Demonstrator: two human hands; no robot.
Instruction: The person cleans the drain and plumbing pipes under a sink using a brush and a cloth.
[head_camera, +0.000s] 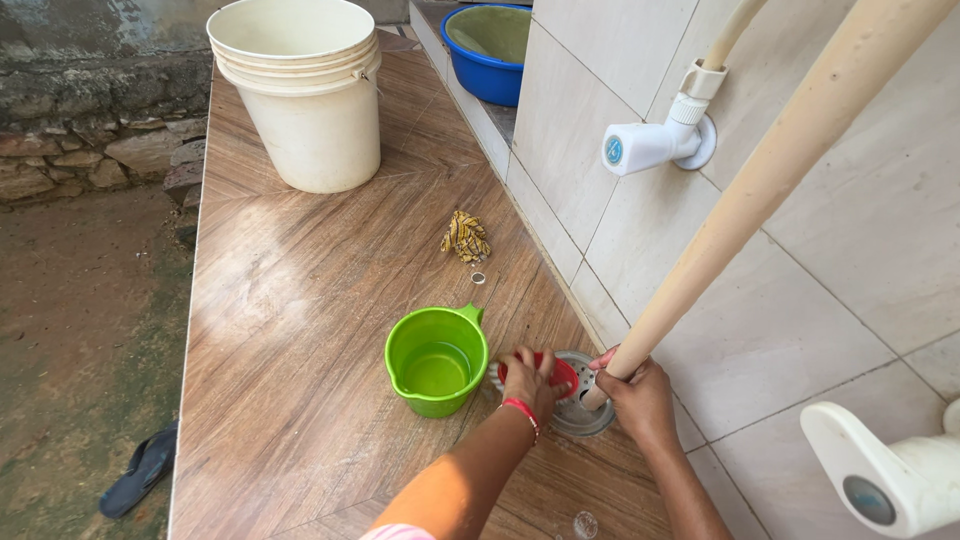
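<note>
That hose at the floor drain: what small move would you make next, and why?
Probably ease the hose end down onto the drain cover. The right hand grips it just above the perforated metal, while the left hand holds a red object at the rim.

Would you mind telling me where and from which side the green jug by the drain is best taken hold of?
Grip the green jug by its handle, which sticks out at the rim on the side towards the tiled wall. Come from that far side, probably from above, since the left hand crowds its right flank. It stands upright and seems to hold some water, so lift it level.
</note>
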